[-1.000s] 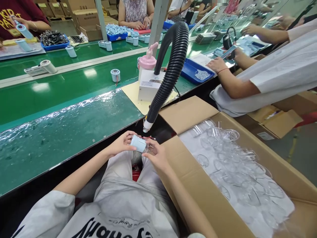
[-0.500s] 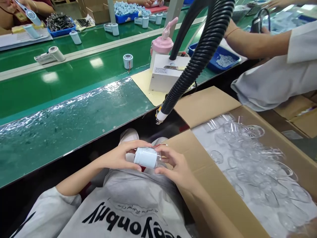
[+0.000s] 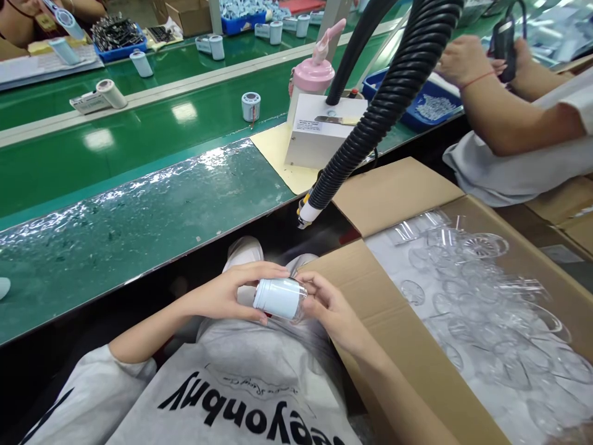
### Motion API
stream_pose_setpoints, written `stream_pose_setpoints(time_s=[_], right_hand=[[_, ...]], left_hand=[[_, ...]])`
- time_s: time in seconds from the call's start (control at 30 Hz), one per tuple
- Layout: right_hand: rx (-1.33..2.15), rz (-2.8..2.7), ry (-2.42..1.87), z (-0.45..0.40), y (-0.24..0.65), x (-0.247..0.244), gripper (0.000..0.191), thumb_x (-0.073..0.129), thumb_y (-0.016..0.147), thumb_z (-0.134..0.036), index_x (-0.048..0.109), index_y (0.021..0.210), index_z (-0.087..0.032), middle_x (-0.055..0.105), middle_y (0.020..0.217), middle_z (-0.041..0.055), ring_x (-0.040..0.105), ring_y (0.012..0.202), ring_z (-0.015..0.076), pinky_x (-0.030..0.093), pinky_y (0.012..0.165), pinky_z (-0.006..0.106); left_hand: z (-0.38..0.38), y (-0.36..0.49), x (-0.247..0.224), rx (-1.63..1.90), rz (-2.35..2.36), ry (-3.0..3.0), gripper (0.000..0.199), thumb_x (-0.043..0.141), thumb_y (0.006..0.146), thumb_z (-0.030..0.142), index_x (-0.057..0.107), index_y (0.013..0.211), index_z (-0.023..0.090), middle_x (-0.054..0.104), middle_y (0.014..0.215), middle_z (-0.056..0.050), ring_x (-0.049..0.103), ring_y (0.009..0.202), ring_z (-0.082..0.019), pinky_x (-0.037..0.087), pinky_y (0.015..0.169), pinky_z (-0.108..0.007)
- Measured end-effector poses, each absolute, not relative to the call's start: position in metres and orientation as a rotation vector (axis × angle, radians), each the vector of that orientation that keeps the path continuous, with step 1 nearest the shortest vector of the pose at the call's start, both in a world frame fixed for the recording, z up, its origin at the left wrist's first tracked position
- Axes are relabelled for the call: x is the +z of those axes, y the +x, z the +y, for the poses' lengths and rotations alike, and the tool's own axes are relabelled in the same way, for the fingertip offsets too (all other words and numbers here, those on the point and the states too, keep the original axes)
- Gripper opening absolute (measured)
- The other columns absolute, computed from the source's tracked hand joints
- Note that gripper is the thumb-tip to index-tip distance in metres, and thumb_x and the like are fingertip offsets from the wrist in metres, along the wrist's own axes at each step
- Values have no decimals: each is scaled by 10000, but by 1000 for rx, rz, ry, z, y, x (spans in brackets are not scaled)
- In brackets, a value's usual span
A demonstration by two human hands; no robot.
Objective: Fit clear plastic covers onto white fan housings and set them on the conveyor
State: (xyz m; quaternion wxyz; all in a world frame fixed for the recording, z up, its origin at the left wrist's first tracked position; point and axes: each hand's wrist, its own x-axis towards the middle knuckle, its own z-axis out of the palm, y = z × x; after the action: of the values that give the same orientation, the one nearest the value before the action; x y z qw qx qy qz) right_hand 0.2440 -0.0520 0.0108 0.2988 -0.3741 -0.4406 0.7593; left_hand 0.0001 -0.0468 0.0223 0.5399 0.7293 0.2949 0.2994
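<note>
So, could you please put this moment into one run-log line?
left hand: holds light-blue cylinder | right hand: on its clear end | hose nozzle: apart | carton: clear parts inside

One light-blue cylinder (image 3: 278, 298) with a clear right end, lying sideways above the lap between the person's two hands: left hand (image 3: 248, 289) about the left end, right hand (image 3: 323, 303) with fingers at the clear end. One black corrugated hose (image 3: 370, 139), white nozzle (image 3: 308, 211) angled downward. One open cardboard box (image 3: 365, 281), clear plastic pieces (image 3: 491, 309) inside. Green tabletop (image 3: 152, 225); white box unit (image 3: 317, 139); pink-lidded bottle (image 3: 312, 75).
</note>
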Motion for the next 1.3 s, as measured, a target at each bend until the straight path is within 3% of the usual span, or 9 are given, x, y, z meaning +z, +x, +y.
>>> stream_pose_setpoints(time_s=[0.37,0.63,0.77,0.87,0.93,1.0,1.1,1.2,1.3], right_hand=[[2232,-922,-1040,-58,235,6,633,727,706,-770,523,867,-193,645,580,-28,625,443,121,484,381,171],[2468,-777,-991,-58,231,5,710,614,731,-849,626,842,-148,694,595,51,564,386,89,375,314,132],[2573,-740,-974,-57,232,-1,754,549,763,-871,658,851,-130,678,599,50,497,344,59,322,288,120],[2512,-895,-971,-59,237,-6,795,397,836,-878,654,941,-133,669,614,54,544,371,106,368,296,163],[2238,-1125,-985,-60,243,-9,710,427,885,-809,630,1096,-162,718,763,77,662,517,169,517,403,231],[1805,-1447,-958,-61,250,-9,531,583,924,-616,562,1281,-224,718,1144,125,745,871,243,644,710,357],[1234,-1889,-742,-60,256,-8,506,688,908,-240,525,1376,-341,456,1559,76,543,1349,293,479,1110,513],[1060,-2017,-624,-60,256,-6,485,678,902,-128,618,1313,-379,516,1518,39,527,1371,286,468,1125,525],[1301,-1831,-779,-62,255,-5,485,782,865,-315,641,1329,-336,620,1407,80,622,1259,304,567,1019,479]], left_hand=[[-50,1,20,719,661,1696,748,846,765,306,538,1445,324,553,1497,-104,513,1388,-316,432,1149,-474],[-52,0,17,753,640,1701,738,828,789,267,521,1451,378,524,1516,-93,495,1398,-323,479,1102,-459],[-55,2,19,729,702,1685,669,807,807,257,552,1418,354,555,1461,-101,521,1358,-315,529,1029,-414],[-59,4,22,717,788,1596,605,797,811,286,584,1377,302,594,1389,-112,558,1298,-312,551,982,-394],[-61,6,24,718,847,1486,599,805,797,316,593,1356,274,605,1354,-116,595,1236,-304,559,962,-392],[-62,7,24,724,869,1368,606,813,784,344,596,1344,261,608,1327,-110,624,1172,-285,563,946,-384],[-62,8,24,710,850,1265,604,805,792,384,591,1344,263,612,1306,-99,648,1103,-259,575,901,-358],[-60,8,25,666,835,1311,604,787,817,392,580,1371,273,624,1320,-98,655,1097,-257,573,906,-361],[-58,5,26,633,797,1435,714,828,782,341,540,1433,311,565,1447,-103,576,1280,-306,531,1026,-410]])
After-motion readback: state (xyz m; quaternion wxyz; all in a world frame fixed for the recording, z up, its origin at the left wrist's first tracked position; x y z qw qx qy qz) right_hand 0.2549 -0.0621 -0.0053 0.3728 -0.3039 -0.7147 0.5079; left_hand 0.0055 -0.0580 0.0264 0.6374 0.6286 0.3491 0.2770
